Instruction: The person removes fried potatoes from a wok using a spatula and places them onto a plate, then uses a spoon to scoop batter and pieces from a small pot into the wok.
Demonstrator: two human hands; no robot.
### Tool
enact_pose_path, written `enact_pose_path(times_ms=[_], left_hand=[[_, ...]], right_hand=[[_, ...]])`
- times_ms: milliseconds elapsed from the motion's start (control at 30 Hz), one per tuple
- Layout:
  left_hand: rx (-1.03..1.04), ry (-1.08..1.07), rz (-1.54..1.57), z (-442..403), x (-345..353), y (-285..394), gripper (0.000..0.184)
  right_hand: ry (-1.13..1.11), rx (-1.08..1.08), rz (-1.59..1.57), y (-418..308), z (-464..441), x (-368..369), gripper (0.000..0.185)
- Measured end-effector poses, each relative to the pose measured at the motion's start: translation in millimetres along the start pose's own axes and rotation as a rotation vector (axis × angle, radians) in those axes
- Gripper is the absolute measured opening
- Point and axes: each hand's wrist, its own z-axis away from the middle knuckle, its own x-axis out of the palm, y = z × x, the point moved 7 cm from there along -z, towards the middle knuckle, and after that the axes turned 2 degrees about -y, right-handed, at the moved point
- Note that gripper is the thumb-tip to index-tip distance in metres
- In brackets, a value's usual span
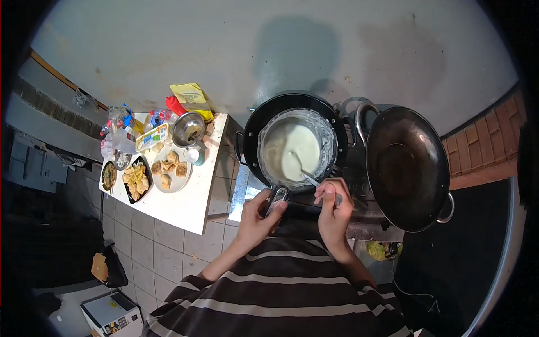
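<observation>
A metal saucepan [331, 136] holding a smooth, pale cream mixture [306, 145] sits inside a larger black wok [252, 115] on the stove. My left hand [259, 218] is closed round the saucepan's handle [279, 195] at the near side. In my right hand [336, 212] is the grey handle of a spoon [307, 176], gripped between thumb and fingers. The spoon slants down into the mixture, which hides its lower end. Residue of the mixture coats the saucepan's inner wall.
A second dark wok [407, 168] with two loop handles stands to the right. On the left, a white table [193, 216] bears a plate [178, 184] of browned pieces, a black tray [147, 194] of food, a metal bowl [188, 129] and several bottles. A wall rises behind the stove.
</observation>
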Motion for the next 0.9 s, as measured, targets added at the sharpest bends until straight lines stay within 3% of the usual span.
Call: enact_pose_path(times_ms=[400,500,567,800,900], left_hand=[[0.036,0.011,0.044,1.5,-21.2,-3.6,0.020],[0.019,0.010,0.053,3.0,-25.3,-5.4,0.020],[0.016,0.001,0.058,3.6,-26.3,-9.1,0.020],[-0.025,-0.001,0.145,6.0,-32.5,-8.4,0.021],[-0.015,-0.008,0.174,5.2,-33.0,-6.8,0.021]], right_hand=[[-0.058,0.020,-0.009,-7.9,1.8,35.2,0.027],[-0.032,0.063,0.031,-7.8,1.5,38.5,0.019],[-0.034,-0.045,0.132,-19.2,-1.7,44.7,0.019],[-0.079,-0.059,0.143,-22.7,-0.2,54.6,0.026],[-0.090,-0.066,0.149,-24.8,0.4,54.9,0.019]])
